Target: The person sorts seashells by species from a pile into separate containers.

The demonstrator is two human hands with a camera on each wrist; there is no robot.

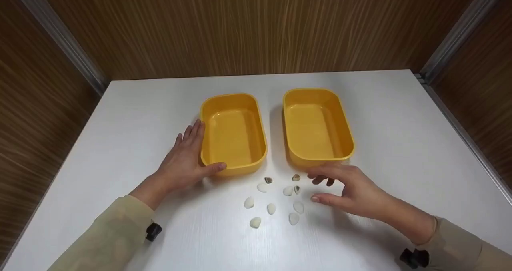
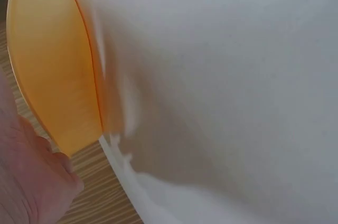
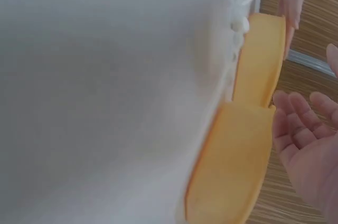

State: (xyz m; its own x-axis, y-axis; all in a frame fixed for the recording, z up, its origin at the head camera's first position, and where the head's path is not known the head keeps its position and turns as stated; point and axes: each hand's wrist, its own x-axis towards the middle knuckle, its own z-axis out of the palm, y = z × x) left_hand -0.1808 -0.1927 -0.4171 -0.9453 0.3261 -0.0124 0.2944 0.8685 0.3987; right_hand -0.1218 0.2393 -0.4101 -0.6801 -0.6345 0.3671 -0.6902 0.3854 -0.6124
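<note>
Two yellow rectangular tubs stand side by side on the white table. Against the left tub [image 1: 232, 139] lies my left hand [image 1: 184, 159], fingers along its left side and thumb at the front rim. My right hand [image 1: 352, 189] hovers just in front of the right tub [image 1: 318, 131], its fingers loosely bent and thumb apart, with nothing between them. Several small pale shells [image 1: 271, 209] lie scattered before the tubs. Among them are three darker brown shells [image 1: 296, 177], close to my right fingertips. Both tubs have bare yellow floors. The left wrist view shows the left tub's outer wall [image 2: 53, 65].
Wood-grain panels [image 1: 256, 31] rise behind the table [image 1: 400, 143] and at both sides, with metal strips at the corners. A narrow gap separates the two tubs. Black wrist devices [image 1: 153, 231] sit at both sleeves.
</note>
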